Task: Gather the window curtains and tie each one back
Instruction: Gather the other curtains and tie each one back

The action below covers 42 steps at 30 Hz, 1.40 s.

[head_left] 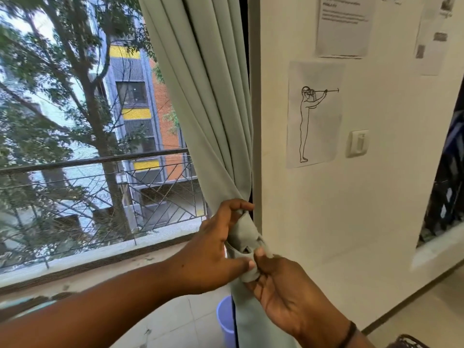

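**Head view: curtain gathered at the wall edge, both hands on the knot**

Head camera entry. We see the pale green curtain [200,96] drawn to the right side of the window [75,121] and bunched into a narrow waist beside the white wall [326,222]. At that waist the fabric forms a knot [244,237], and below it the cloth hangs straight down.

Our left hand [216,249] grips the bundle: the fingers [238,205] curl over the top of the knot, and the thumb presses in from below, its tip against the fabric. Our right hand [278,287] sits just beneath and to the right of the left thumb, pinching a small fold of cloth between thumb and curled fingers. The two thumbs are nearly touching. A dark band [347,334] circles the right wrist.

Below the left fingers, partly hidden behind the hanging cloth, stands a lavender bucket [226,320] on the tiled floor. Up and to the right of the fingers, the wall carries a line drawing of a standing figure [313,114], a light switch [357,143] and a printed sheet [344,26]. Beyond the glass, a railing [100,177] and trees.
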Each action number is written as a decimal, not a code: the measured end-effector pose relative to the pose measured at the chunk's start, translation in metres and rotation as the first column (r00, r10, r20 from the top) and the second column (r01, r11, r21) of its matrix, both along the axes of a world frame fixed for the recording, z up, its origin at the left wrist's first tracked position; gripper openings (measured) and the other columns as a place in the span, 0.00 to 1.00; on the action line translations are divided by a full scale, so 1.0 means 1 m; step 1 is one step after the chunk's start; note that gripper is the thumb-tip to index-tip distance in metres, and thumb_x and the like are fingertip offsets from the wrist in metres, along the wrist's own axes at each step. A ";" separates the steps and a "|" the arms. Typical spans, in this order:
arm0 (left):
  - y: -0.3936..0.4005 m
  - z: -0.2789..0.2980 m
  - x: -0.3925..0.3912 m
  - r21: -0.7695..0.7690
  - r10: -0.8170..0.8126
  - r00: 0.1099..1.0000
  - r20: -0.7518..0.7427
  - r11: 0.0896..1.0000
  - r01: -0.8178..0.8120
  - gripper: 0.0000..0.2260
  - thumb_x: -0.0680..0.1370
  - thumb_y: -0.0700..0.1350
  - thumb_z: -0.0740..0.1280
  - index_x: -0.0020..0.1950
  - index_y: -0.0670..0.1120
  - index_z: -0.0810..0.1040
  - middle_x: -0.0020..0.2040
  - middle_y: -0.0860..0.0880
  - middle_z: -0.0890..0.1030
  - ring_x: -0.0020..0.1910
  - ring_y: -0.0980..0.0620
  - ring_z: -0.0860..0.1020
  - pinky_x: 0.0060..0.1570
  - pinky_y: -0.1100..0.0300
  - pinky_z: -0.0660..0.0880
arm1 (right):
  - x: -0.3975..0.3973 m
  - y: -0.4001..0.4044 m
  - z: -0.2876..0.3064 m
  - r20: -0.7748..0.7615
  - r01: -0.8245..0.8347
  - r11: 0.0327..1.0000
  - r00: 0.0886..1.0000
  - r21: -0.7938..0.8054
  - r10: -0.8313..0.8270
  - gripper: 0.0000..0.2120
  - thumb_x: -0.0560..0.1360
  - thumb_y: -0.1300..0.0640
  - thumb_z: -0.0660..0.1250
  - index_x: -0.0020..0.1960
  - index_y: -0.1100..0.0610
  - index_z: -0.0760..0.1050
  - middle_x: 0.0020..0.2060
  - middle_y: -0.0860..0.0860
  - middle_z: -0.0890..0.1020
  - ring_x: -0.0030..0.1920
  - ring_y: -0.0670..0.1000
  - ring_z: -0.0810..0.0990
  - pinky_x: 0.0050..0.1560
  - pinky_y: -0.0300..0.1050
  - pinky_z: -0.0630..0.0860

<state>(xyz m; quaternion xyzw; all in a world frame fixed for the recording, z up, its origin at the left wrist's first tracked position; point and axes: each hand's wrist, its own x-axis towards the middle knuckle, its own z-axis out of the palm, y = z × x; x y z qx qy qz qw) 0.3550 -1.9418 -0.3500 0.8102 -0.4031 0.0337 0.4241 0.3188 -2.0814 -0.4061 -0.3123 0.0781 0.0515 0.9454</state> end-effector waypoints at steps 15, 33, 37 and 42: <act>0.015 -0.012 -0.005 -0.177 -0.091 0.995 0.027 0.980 0.094 0.22 0.66 0.56 0.69 0.58 0.58 0.68 0.48 0.56 0.77 0.48 0.61 0.76 0.45 0.71 0.71 | 0.002 0.027 0.000 0.198 0.087 0.950 0.980 -0.298 -0.027 0.13 0.75 0.66 0.60 0.56 0.60 0.80 0.52 0.61 0.83 0.54 0.60 0.81 0.52 0.51 0.79; 0.069 0.019 0.005 -0.050 0.307 0.950 -0.060 0.949 -0.310 0.06 0.77 0.47 0.65 0.44 0.57 0.80 0.28 0.62 0.79 0.26 0.65 0.74 0.26 0.73 0.67 | 0.008 0.065 0.006 0.181 -0.045 0.987 0.981 -0.153 0.073 0.12 0.68 0.59 0.65 0.49 0.55 0.82 0.49 0.57 0.84 0.45 0.54 0.85 0.47 0.50 0.79; 0.075 0.027 0.011 -0.024 0.240 0.945 -0.224 0.968 -0.251 0.10 0.75 0.46 0.67 0.36 0.51 0.84 0.32 0.50 0.83 0.33 0.56 0.77 0.39 0.61 0.77 | 0.009 0.069 0.008 0.137 -0.060 0.989 0.987 -0.138 0.080 0.12 0.71 0.61 0.63 0.51 0.54 0.80 0.46 0.55 0.85 0.40 0.52 0.84 0.45 0.48 0.75; 0.081 0.042 0.017 0.169 0.166 0.953 -0.255 0.978 -0.125 0.08 0.75 0.39 0.68 0.47 0.50 0.85 0.43 0.54 0.86 0.46 0.53 0.83 0.52 0.58 0.79 | 0.011 0.067 0.008 0.129 -0.059 0.984 0.988 -0.168 0.081 0.11 0.77 0.64 0.59 0.51 0.54 0.79 0.45 0.56 0.84 0.40 0.53 0.83 0.42 0.47 0.75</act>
